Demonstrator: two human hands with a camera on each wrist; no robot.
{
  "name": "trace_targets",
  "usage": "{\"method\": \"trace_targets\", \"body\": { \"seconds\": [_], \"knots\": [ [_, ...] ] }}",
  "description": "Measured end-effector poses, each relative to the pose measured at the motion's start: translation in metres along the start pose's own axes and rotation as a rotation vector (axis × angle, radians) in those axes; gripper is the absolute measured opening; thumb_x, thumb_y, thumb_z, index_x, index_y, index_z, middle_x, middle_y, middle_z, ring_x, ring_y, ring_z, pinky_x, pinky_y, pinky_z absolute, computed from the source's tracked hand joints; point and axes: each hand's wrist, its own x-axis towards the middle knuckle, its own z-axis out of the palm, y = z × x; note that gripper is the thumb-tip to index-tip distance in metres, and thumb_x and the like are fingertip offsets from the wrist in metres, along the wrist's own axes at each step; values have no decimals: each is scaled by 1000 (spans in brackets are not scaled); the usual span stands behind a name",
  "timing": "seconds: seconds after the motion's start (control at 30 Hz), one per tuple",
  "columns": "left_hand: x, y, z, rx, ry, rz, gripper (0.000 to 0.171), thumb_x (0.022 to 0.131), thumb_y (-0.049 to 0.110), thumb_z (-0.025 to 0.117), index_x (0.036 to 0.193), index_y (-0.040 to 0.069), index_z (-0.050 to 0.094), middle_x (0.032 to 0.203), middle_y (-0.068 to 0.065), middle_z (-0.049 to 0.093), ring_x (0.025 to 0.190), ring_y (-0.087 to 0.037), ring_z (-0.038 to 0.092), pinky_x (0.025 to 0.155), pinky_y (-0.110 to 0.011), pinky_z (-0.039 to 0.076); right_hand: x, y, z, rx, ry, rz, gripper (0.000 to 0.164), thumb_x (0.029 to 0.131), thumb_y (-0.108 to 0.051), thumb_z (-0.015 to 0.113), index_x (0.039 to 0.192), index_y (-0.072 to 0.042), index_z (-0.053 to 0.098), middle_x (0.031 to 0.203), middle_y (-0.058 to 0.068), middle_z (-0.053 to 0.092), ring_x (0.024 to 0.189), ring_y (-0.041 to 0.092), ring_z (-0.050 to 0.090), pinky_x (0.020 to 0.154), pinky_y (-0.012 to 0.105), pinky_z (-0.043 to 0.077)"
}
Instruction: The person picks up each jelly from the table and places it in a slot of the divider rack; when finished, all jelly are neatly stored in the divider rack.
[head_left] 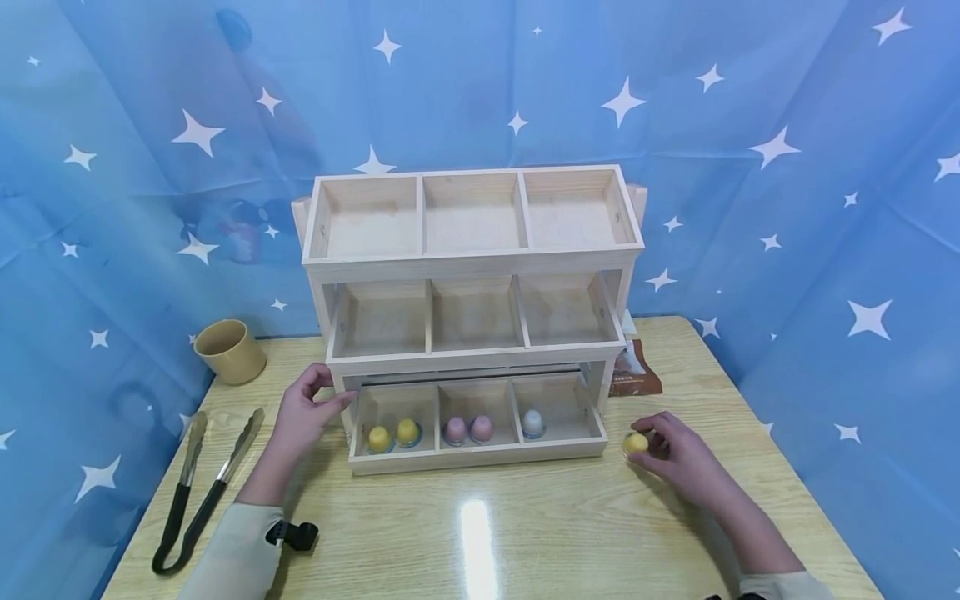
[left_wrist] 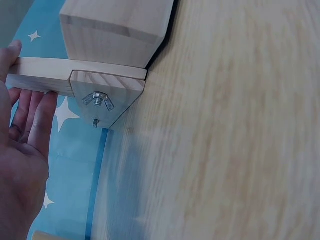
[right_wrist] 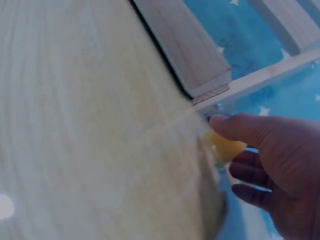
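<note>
A three-tier wooden rack [head_left: 472,265] stands at the back of the table, each tier a tray split into three compartments. My left hand [head_left: 306,412] holds the rack's left side post [left_wrist: 42,70], thumb on one face and fingers on the other. My right hand [head_left: 678,454] pinches a small yellow dome-shaped cup [head_left: 635,442] to the right of the rack, between thumb and fingers. In the bottom tray [head_left: 480,455], two yellow cups [head_left: 393,434] sit on the left, two pink cups [head_left: 468,429] in the middle and one white cup [head_left: 533,423] on the right.
Black-handled tongs [head_left: 201,504] lie spread on the table's left side. Behind them stands a tan mug [head_left: 230,352]. A brown packet [head_left: 636,373] lies behind the rack's right side. A blue star-print cloth [head_left: 465,92] hangs around the back and sides.
</note>
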Motion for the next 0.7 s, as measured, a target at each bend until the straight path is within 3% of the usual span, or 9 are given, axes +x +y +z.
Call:
{"method": "trace_targets", "body": {
  "seconds": [0.13,0.4,0.7],
  "knots": [
    [0,-1,0,1,-1,3,37,99,4,84,126,-6,61,121,-27,64,114,-21,67,84,-25,65,1,6,6,59,13,13,37,94,-11,90,126,-4,73,105,2,66,91,17,57,72,26,52],
    [-1,-1,0,8,-4,10,37,100,4,83,127,-7,62,122,-29,63,117,-31,67,86,-25,65,2,9,11,41,69,3,34,94,-11,90,125,-5,75,100,-1,65,85,12,56,68,26,51],
    [0,-2,0,9,-4,10,35,100,4,83,127,-6,62,123,-28,63,117,-27,66,87,-25,65,2,0,10,30,293,-112,37,90,3,89,124,-1,76,104,1,67,85,11,59,70,17,53]
  ]
}}
